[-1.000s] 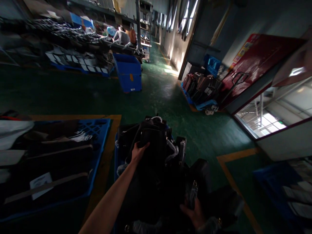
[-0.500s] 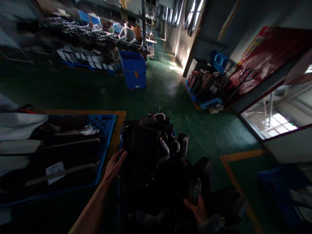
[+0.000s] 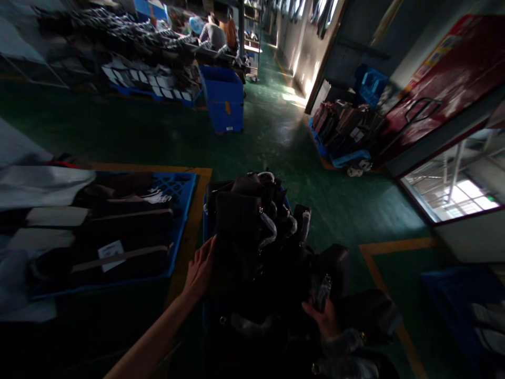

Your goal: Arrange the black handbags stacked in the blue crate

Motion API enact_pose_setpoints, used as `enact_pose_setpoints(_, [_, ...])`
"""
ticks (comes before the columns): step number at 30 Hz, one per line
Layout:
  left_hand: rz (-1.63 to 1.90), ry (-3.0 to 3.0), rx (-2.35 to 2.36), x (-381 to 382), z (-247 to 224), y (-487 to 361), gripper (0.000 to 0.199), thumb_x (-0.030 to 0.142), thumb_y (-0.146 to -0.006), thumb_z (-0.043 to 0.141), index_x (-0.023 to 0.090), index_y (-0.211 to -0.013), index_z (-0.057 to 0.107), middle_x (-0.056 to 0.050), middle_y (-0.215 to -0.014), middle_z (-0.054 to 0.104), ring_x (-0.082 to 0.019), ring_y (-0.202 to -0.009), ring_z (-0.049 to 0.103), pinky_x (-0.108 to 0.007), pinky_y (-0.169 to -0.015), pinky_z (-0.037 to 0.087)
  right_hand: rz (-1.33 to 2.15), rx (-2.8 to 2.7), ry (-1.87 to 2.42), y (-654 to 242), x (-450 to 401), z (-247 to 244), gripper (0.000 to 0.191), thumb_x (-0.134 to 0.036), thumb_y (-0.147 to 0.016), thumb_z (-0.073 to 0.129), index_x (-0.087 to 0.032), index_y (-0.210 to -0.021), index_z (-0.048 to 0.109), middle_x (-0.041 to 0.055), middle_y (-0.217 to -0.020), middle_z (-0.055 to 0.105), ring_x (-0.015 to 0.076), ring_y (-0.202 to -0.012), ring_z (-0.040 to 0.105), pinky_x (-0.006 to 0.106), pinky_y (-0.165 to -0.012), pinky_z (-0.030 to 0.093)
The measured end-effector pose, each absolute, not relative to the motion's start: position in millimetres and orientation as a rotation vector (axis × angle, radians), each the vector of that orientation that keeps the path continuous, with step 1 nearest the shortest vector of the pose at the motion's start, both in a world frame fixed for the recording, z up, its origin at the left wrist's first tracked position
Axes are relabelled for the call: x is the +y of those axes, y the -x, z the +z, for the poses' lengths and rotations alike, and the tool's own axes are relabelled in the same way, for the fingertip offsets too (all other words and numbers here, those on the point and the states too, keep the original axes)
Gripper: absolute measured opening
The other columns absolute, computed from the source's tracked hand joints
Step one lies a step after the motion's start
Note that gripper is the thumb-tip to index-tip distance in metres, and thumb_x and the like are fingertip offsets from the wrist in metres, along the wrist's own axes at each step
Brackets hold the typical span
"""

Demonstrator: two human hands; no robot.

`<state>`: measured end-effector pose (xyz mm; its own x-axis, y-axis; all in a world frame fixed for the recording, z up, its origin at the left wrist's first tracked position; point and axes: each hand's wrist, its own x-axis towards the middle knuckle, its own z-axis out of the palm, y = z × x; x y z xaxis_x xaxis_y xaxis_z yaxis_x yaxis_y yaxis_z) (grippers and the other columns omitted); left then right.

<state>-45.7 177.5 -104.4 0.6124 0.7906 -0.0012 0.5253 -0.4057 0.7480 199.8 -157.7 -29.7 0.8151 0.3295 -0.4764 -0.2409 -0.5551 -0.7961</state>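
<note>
A heap of black handbags (image 3: 237,215) fills the middle, piled in a blue bin (image 3: 204,308) whose edge shows at the left. Their handles are wrapped in clear plastic and have gold-coloured rings. My left hand (image 3: 200,269) lies with outstretched fingers against the left side of the heap, holding nothing. On the right of the heap, my right hand (image 3: 326,320) is closed around a wrapped bag handle (image 3: 324,293); part of its fingers is hidden. The lower bags are too dark to separate.
At left, a blue pallet (image 3: 182,210) carries dark and pale stacked goods. A blue bin (image 3: 223,100) stands ahead. A loaded pallet jack (image 3: 351,158) is by the red door panel (image 3: 465,68). Another blue pallet (image 3: 445,287) lies right. People (image 3: 215,36) sit at the far table.
My left hand has come forward and right onto the side of the bags. My right hand keeps its grip on the handle. The view has shifted slightly.
</note>
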Motion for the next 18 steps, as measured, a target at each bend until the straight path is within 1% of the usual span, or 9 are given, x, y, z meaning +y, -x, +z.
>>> enact_pose_setpoints(3, [0.466,-2.083,1.094,170,-111,35,0.097,0.05,-0.067,0.08,0.03,-0.151,0.035,-0.016,-0.147,0.039,-0.043,-0.135,0.035,-0.061,-0.108,0.036,0.745,-0.05,2.019,-194,-153,-30,0.063,-0.043,-0.05,0.086,-0.012,-0.1,0.064,0.0028,-0.08,0.064,0.0225,-0.079,0.061,0.036,-0.077,0.051])
enact_pose_setpoints(5, [0.482,-2.079,1.111,172,-109,43,0.094,0.05,-0.07,0.079,0.03,-0.151,0.035,-0.014,-0.15,0.037,-0.042,-0.139,0.029,-0.057,-0.112,0.033,0.74,-0.049,2.014,-190,-151,-28,0.062,-0.043,-0.048,0.086,-0.013,-0.097,0.064,0.002,-0.079,0.063,0.0217,-0.078,0.061,0.035,-0.077,0.051])
enact_pose_setpoints(8, [0.61,-2.129,1.102,166,-100,81,0.078,0.05,-0.082,0.067,0.032,-0.151,0.033,-0.008,-0.15,0.038,-0.037,-0.142,0.027,-0.055,-0.117,0.029,0.732,-0.038,2.017,-185,-151,-23,0.061,-0.043,-0.046,0.087,-0.014,-0.095,0.065,0.0015,-0.077,0.063,0.0216,-0.076,0.06,0.035,-0.076,0.051])
enact_pose_setpoints(10, [0.731,-2.167,1.121,149,-99,114,0.069,0.049,-0.088,0.06,0.032,-0.15,0.034,-0.007,-0.148,0.04,-0.034,-0.141,0.031,-0.053,-0.119,0.027,0.728,-0.03,2.019,-184,-152,-19,0.062,-0.043,-0.044,0.087,-0.014,-0.095,0.065,0.0015,-0.076,0.063,0.0212,-0.074,0.06,0.035,-0.075,0.051])
enact_pose_setpoints(12, [0.761,-2.135,1.182,126,-107,143,0.068,0.05,-0.089,0.059,0.032,-0.15,0.034,-0.008,-0.146,0.041,-0.032,-0.139,0.035,-0.053,-0.118,0.03,0.725,-0.024,2.016,-183,-154,-15,0.063,-0.044,-0.043,0.087,-0.014,-0.094,0.065,0.0012,-0.074,0.062,0.0208,-0.073,0.059,0.034,-0.072,0.051])
enact_pose_setpoints(14, [0.674,-2.017,1.228,105,-122,163,0.074,0.055,-0.086,0.062,0.031,-0.15,0.033,-0.01,-0.145,0.04,-0.033,-0.134,0.042,-0.054,-0.113,0.039,0.717,-0.015,2.014,-181,-155,-12,0.063,-0.045,-0.042,0.088,-0.014,-0.093,0.065,0.001,-0.073,0.063,0.0207,-0.072,0.059,0.034,-0.07,0.051])
enact_pose_setpoints(16, [0.577,-1.873,1.247,95,-136,170,0.083,0.059,-0.083,0.064,0.029,-0.152,0.029,-0.011,-0.147,0.036,-0.032,-0.13,0.047,-0.053,-0.105,0.049,0.709,-0.009,2.014,-178,-155,-10,0.063,-0.046,-0.041,0.088,-0.015,-0.091,0.066,0.0009,-0.073,0.063,0.0207,-0.072,0.059,0.033,-0.07,0.051])
enact_pose_setpoints(17, [0.554,-1.828,1.249,95,-141,169,0.086,0.059,-0.082,0.065,0.028,-0.153,0.026,-0.012,-0.148,0.035,-0.032,-0.129,0.048,-0.053,-0.102,0.051,0.706,-0.007,2.013,-177,-154,-10,0.063,-0.046,-0.041,0.088,-0.015,-0.09,0.066,0.0007,-0.073,0.063,0.0206,-0.072,0.06,0.033,-0.07,0.051])
enact_pose_setpoints(18, [0.558,-1.81,1.257,99,-143,167,0.089,0.059,-0.081,0.066,0.028,-0.153,0.024,-0.012,-0.149,0.033,-0.032,-0.131,0.047,-0.052,-0.103,0.051,0.704,-0.006,2.012,-176,-154,-9,0.063,-0.046,-0.04,0.088,-0.015,-0.09,0.066,0.0006,-0.072,0.063,0.0205,-0.072,0.06,0.033,-0.07,0.051])
